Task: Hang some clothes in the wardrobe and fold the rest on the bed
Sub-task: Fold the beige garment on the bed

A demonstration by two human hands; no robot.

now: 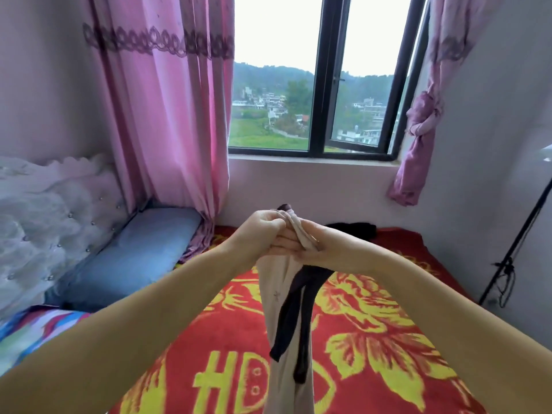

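A pale beige garment (280, 297) with dark straps or stockings (301, 303) hangs down over the red and yellow blanket (373, 318) on the bed. Both hands are raised together at its top end. My left hand (260, 231) pinches the bunched upper edge of the fabric. My right hand (301, 246) grips the same bunch from the right, fingers curled round it. A second dark garment (352, 230) lies crumpled on the far end of the bed near the wall.
A blue pillow (134, 258) lies at the left against a white tufted headboard (44, 222). Pink curtains (167, 115) flank the window (316, 85). A black tripod stand (513, 249) leans at the right wall. A striped cloth (33, 330) lies at the lower left.
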